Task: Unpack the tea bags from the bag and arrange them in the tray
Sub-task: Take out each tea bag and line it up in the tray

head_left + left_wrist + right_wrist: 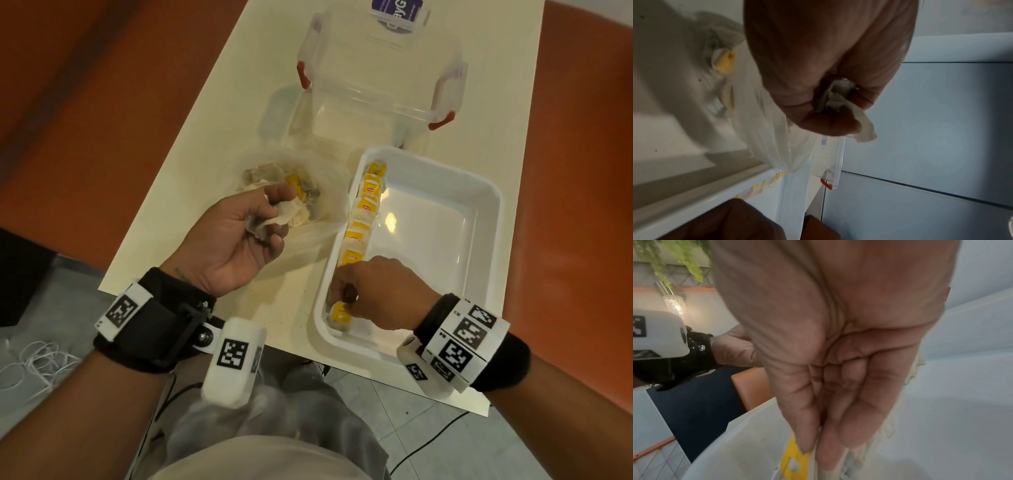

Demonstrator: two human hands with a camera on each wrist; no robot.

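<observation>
A white tray [479,219] sits at the table's near right, with a row of several yellow-tagged tea bags [364,209] standing along its left wall. My right hand [346,301] reaches into the tray's near left corner and pinches a tea bag [339,313] with a yellow tag [795,462] between thumb and fingers. Left of the tray lies a clear plastic bag [308,192] holding more tea bags. My left hand [270,219] hovers over that bag, fingers curled round a crumpled white tea bag [274,216], whose white paper [863,129] sticks out past the fingers in the left wrist view.
A clear plastic box [370,82] with red latches stands open at the back of the cream table [212,144], its lid up. Orange seats flank the table on both sides. White cords [34,363] lie on the tiled floor at the lower left.
</observation>
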